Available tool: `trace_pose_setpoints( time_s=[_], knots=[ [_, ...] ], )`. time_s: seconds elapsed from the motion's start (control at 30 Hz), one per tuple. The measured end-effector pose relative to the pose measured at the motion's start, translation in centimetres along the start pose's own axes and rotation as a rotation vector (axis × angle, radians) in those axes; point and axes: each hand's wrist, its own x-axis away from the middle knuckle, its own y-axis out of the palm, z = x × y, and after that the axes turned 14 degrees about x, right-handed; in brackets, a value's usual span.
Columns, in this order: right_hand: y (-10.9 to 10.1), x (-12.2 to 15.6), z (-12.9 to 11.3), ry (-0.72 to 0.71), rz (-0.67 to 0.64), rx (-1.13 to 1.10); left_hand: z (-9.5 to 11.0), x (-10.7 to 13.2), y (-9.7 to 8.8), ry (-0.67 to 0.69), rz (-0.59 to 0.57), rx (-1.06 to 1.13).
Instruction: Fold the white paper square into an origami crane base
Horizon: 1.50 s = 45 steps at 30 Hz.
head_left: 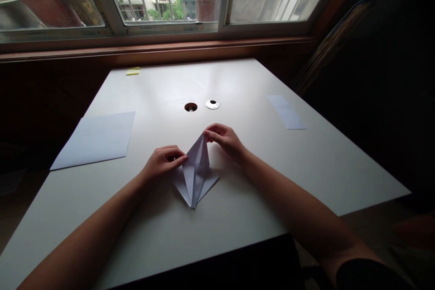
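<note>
A folded sheet of white paper (pixel 195 170) lies between my hands on the white table, creased into a kite-like shape with layered flaps and its narrow end toward me. My left hand (pixel 165 161) pinches its left edge between thumb and fingers. At the far upper tip, my right hand (pixel 222 138) grips a pointed flap that stands raised from the layers below. The underside of the paper and some of my fingertips are hidden.
A stack or sheet of white paper (pixel 98 138) lies at left, and a paper strip (pixel 287 112) at right. Farther back are a round cable hole (pixel 190 107), its loose cover (pixel 212 104) and yellow sticky notes (pixel 132 71). The white table (pixel 163 86) meets a window ledge.
</note>
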Motion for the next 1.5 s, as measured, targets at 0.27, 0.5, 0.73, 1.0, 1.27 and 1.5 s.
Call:
trace_pose_setpoints(
  time_s=[0.27, 0.5, 0.73, 1.0, 1.27, 1.5],
  knots=[
    [0.2, 0.0, 0.0, -0.002, -0.002, 0.0, -0.2, 0.0, 0.0, -0.006, 0.0, 0.001],
    [0.3, 0.1, -0.5, 0.007, 0.013, 0.006, -0.1, -0.1, 0.0, -0.003, 0.013, 0.002],
    [0.1, 0.2, -0.4, -0.001, 0.075, 0.006, -0.2, 0.0, -0.1, -0.036, 0.082, 0.052],
    [-0.1, 0.1, 0.2, -0.014, 0.152, -0.034, -0.1, 0.2, 0.0, -0.161, 0.156, 0.191],
    [0.0, 0.0, 0.3, -0.02, 0.172, -0.071, -0.7, 0.4, 0.1, -0.183, 0.15, 0.244],
    [0.0, 0.2, 0.1, -0.02, 0.143, -0.074, -1.1, 0.3, 0.1, -0.176, 0.132, 0.241]
  ],
)
